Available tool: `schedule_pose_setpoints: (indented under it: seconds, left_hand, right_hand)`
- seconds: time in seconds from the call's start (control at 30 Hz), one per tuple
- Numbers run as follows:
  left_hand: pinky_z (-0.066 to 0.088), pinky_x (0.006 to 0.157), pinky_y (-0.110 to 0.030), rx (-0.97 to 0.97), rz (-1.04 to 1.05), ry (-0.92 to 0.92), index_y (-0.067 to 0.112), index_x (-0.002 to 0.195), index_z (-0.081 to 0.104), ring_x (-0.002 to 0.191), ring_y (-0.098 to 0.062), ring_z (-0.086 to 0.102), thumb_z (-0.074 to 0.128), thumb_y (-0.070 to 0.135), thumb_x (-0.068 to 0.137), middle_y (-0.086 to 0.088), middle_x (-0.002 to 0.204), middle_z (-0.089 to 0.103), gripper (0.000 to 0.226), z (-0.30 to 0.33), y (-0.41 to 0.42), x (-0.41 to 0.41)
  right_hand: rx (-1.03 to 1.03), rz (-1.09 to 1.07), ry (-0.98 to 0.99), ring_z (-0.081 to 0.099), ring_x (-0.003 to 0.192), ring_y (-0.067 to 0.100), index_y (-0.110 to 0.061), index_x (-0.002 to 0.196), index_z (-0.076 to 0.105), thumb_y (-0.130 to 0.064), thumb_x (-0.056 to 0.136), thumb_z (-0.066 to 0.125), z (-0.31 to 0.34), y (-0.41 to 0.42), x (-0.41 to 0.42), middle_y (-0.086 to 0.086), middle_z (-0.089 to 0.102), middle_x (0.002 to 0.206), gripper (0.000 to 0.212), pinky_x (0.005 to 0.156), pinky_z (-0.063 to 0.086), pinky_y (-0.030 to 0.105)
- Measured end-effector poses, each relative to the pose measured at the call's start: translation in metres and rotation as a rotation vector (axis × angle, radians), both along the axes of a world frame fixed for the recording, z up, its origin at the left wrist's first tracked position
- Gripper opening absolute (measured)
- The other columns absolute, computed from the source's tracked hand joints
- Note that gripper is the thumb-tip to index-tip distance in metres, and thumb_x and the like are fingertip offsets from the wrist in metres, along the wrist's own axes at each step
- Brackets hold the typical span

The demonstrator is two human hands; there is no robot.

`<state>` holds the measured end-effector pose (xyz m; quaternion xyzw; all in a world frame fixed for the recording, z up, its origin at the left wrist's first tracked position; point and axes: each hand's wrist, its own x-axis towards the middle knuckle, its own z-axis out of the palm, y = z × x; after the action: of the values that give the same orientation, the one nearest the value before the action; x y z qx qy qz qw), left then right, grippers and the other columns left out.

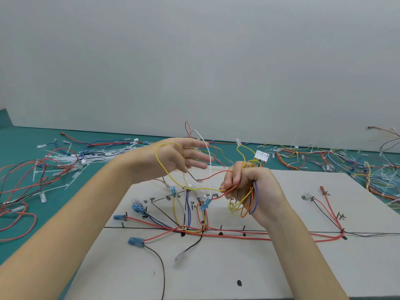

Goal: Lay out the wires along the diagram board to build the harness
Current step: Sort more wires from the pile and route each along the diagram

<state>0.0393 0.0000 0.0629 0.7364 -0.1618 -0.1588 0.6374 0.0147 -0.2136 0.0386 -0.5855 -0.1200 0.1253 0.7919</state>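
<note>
- Head view, centre of the frame: your right hand (249,187) is raised above the diagram board (281,267) and clenched round a bundle of wires (244,204); yellow, red and blue loops hang below the fist.
- Just above that fist, a white connector (262,157) stands at the top of the bundle.
- Left of centre: your left hand (175,156) is released, fingers straight and spread, pointing toward the right of the frame. A yellow wire (161,163) loops over it and runs across to your right hand; a white wire (207,152) arches between the two hands.
- Lower half of the frame: the diagram board lies flat on the green tabletop (19,213), bearing drawn lines, handwritten labels and upright pins.
- On the board, laid red wires (227,233) follow the long horizontal line toward the right edge, with yellow, blue and black strands branching upward near the middle.
- Blue terminals (136,241) end several strands at the board's left side.
- Upper left and upper right of the tabletop: loose wires (324,156) and white cable ties (65,159) lie scattered behind the board.
</note>
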Motion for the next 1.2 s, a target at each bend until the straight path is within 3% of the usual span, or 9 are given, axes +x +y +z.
schedule_pose_setpoints:
  seconds: [0.17,0.27,0.43,0.57,0.73,0.87,1.07,1.13,1.2]
  left_hand:
    - [0.049,0.098,-0.037,-0.314,-0.185,0.212,0.011,0.14,0.046,0.113,-0.031,0.061,0.045,-0.014,0.055,-0.023,0.137,0.053,0.089,-0.008,0.017,0.008]
    - [0.049,0.1,-0.038,-0.435,-0.254,0.273,0.012,0.148,0.035,0.128,-0.033,0.051,0.034,-0.015,0.063,-0.025,0.146,0.042,0.089,-0.014,0.025,0.01]
    - [0.04,0.108,-0.043,-0.686,-0.249,0.346,0.006,0.144,0.043,0.138,-0.035,0.039,0.049,0.002,0.075,-0.023,0.148,0.04,0.069,-0.018,0.035,0.015]
    - [0.057,0.083,-0.032,-0.517,0.089,0.213,0.017,0.102,0.077,0.105,-0.021,0.068,0.06,0.027,0.087,-0.01,0.121,0.068,0.025,-0.017,0.023,0.016]
    - [0.058,0.076,-0.026,-0.57,0.232,0.197,0.021,0.068,0.074,0.085,-0.016,0.07,0.061,0.035,0.082,-0.002,0.095,0.074,0.024,-0.011,0.011,0.014]
    - [0.051,0.085,-0.029,-0.421,0.162,0.127,0.023,0.07,0.074,0.088,-0.013,0.066,0.061,0.04,0.08,0.003,0.093,0.072,0.023,-0.004,0.005,0.008]
    - [0.052,0.077,-0.021,-0.148,0.009,-0.104,0.022,0.078,0.078,0.083,-0.01,0.067,0.058,0.04,0.084,0.004,0.091,0.073,0.027,0.014,-0.024,-0.014]
    - [0.05,0.085,-0.025,-0.016,0.014,-0.202,0.021,0.082,0.077,0.095,-0.016,0.068,0.056,0.036,0.089,-0.004,0.101,0.075,0.027,0.017,-0.034,-0.023]
    - [0.046,0.079,-0.017,0.127,0.069,-0.328,0.02,0.085,0.076,0.09,-0.005,0.067,0.055,0.028,0.095,-0.004,0.097,0.074,0.024,0.018,-0.044,-0.031]
  right_hand:
    - [-0.068,-0.028,-0.04,0.053,0.046,0.022,-0.011,0.037,0.049,0.012,0.062,0.024,0.002,-0.002,0.0,0.011,0.056,0.055,0.042,0.042,0.041,0.024]
    - [-0.1,-0.067,-0.081,0.054,0.048,0.019,-0.012,0.035,0.049,0.012,0.062,0.023,0.002,-0.003,0.0,0.01,0.057,0.057,0.044,0.041,0.041,0.023]
    - [-0.061,-0.1,-0.097,0.06,0.058,0.022,-0.011,0.034,0.05,0.014,0.065,0.022,0.003,-0.004,0.001,0.011,0.061,0.063,0.048,0.046,0.046,0.024]
    - [0.011,-0.146,-0.131,0.071,0.077,0.027,-0.009,0.036,0.055,0.014,0.064,0.021,0.002,-0.003,0.002,0.016,0.071,0.08,0.05,0.056,0.054,0.027]
    - [0.138,-0.243,-0.138,0.071,0.09,0.03,-0.007,0.038,0.054,0.015,0.06,0.021,0.0,-0.004,0.005,0.019,0.071,0.085,0.045,0.065,0.058,0.029]
    - [0.29,-0.252,-0.093,0.069,0.101,0.029,-0.005,0.041,0.052,0.009,0.053,0.026,-0.001,-0.003,0.006,0.025,0.07,0.092,0.031,0.075,0.059,0.032]
    - [0.406,-0.057,0.032,0.066,0.105,0.038,-0.007,0.051,0.059,0.003,0.06,0.037,0.002,0.007,-0.001,0.026,0.069,0.109,0.025,0.084,0.058,0.039]
    - [0.446,0.005,0.063,0.069,0.098,0.038,-0.005,0.056,0.061,-0.002,0.065,0.043,0.003,0.01,-0.004,0.024,0.071,0.101,0.021,0.078,0.059,0.039]
    - [0.441,0.043,0.083,0.07,0.091,0.034,-0.002,0.066,0.064,-0.011,0.074,0.051,0.004,0.011,-0.005,0.017,0.071,0.087,0.019,0.077,0.059,0.038]
